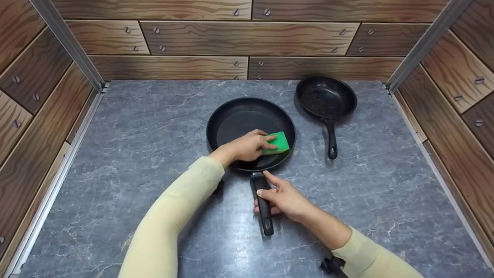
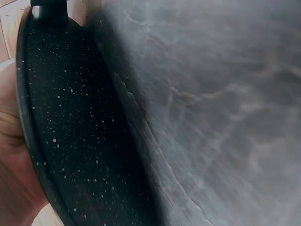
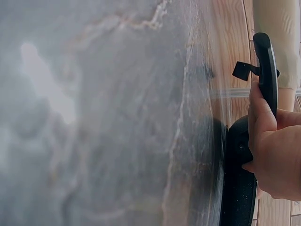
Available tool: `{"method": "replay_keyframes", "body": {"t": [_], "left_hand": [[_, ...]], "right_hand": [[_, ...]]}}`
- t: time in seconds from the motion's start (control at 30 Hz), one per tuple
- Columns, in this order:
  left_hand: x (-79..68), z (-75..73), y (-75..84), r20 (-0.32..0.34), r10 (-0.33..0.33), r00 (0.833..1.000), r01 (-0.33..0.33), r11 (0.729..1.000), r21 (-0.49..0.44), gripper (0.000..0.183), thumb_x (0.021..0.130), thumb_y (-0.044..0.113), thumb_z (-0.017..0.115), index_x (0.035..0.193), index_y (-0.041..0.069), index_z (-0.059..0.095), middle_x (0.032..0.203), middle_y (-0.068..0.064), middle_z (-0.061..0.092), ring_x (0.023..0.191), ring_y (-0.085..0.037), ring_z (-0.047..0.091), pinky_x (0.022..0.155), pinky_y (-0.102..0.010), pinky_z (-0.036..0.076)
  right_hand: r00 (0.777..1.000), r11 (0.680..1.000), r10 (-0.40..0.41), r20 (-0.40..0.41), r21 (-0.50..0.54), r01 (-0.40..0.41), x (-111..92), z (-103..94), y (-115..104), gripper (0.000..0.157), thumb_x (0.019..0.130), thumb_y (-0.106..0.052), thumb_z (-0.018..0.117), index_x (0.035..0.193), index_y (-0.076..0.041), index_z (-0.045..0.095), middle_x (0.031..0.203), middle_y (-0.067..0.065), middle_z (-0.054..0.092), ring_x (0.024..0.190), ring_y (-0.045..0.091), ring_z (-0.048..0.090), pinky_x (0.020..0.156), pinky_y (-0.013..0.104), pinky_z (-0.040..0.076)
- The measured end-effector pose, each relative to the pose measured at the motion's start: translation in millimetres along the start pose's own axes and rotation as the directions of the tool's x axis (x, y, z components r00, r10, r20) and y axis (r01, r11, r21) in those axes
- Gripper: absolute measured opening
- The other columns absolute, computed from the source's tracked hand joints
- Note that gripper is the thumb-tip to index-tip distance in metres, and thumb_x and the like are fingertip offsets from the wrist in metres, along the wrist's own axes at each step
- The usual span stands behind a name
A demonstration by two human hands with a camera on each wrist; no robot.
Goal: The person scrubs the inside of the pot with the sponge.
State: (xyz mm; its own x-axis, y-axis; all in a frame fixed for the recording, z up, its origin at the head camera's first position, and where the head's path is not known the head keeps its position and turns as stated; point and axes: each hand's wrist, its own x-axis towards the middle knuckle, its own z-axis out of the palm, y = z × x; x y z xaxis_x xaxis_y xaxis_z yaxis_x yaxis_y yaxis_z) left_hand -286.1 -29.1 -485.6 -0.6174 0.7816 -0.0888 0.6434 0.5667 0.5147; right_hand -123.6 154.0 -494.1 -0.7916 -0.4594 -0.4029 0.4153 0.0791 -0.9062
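Note:
A large black frying pan [image 1: 239, 123] stands in the middle of the table, its handle [image 1: 265, 216] pointing toward me. Inside it, near the right side, my left hand [image 1: 249, 146] holds a green sponge [image 1: 279, 142] against the pan. My right hand [image 1: 287, 199] grips the handle close to the pan, thumb on top and index finger reaching toward the rim. The left wrist view shows the pan's speckled outer side [image 2: 80, 122], which hides most of that hand. In the right wrist view my right hand [image 3: 277, 155] is around the handle [image 3: 267, 70].
A smaller black frying pan [image 1: 326, 98] sits at the back right, its handle toward me. The grey marbled tabletop [image 1: 135, 127] is bounded by wood-patterned walls [image 1: 193, 38] at the back and both sides, with metal rails [image 1: 69, 42] at the corners.

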Motion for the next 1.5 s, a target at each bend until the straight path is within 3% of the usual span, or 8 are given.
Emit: {"method": "replay_keyframes", "body": {"t": [0.33, 0.7, 1.0, 1.5], "left_hand": [[18.8, -3.3, -5.4, -0.038, -0.028, 0.999, 0.033, 0.99, 0.136, 0.047, 0.111, 0.016, 0.056, 0.156, 0.026, 0.055, 0.172, -0.006, 0.031, 0.154, -0.037, 0.034, 0.125, -0.051, 0.029], [26.5, -3.2, -13.4, -0.134, -0.156, 0.979, 0.181, 0.964, 0.194, 0.049, 0.111, 0.023, 0.056, 0.159, 0.027, 0.05, 0.171, -0.013, 0.032, 0.149, -0.04, 0.037, 0.122, -0.051, 0.033], [25.9, -6.1, -20.8, -0.209, -0.254, 0.944, 0.304, 0.917, 0.259, 0.049, 0.112, 0.028, 0.054, 0.16, 0.024, 0.05, 0.169, -0.017, 0.035, 0.144, -0.043, 0.042, 0.12, -0.052, 0.034], [2.0, -9.0, -25.3, -0.308, -0.374, 0.875, 0.455, 0.854, 0.254, 0.051, 0.109, 0.03, 0.057, 0.159, 0.02, 0.053, 0.166, -0.02, 0.04, 0.137, -0.047, 0.046, 0.117, -0.053, 0.038]], "right_hand": [[1.0, 1.0, -0.004, -0.021, 0.016, 0.005, -1, 2.0, 0, 0.09, 0.105, -0.013, 0.064, 0.171, -0.007, 0.004, 0.091, 0.018, 0.076, 0.083, 0.03, 0.079, 0.076, 0.045, 0.065], [1.0, 1.0, -0.005, -0.022, 0.021, 0.005, -1, 0.5, 1, 0.09, 0.105, -0.013, 0.065, 0.171, -0.008, 0.003, 0.092, 0.018, 0.076, 0.084, 0.03, 0.079, 0.078, 0.046, 0.064], [0.999, 0.999, -0.025, -0.025, 0.028, 0.026, -1, 0.8, 2, 0.088, 0.105, -0.011, 0.064, 0.171, -0.006, 0.006, 0.089, 0.017, 0.076, 0.082, 0.029, 0.079, 0.076, 0.045, 0.065], [0.999, 0.999, -0.028, -0.031, 0.019, 0.029, -1, -0.8, 2, 0.088, 0.105, -0.012, 0.065, 0.171, -0.005, 0.006, 0.087, 0.015, 0.076, 0.082, 0.028, 0.079, 0.074, 0.043, 0.065]]}}
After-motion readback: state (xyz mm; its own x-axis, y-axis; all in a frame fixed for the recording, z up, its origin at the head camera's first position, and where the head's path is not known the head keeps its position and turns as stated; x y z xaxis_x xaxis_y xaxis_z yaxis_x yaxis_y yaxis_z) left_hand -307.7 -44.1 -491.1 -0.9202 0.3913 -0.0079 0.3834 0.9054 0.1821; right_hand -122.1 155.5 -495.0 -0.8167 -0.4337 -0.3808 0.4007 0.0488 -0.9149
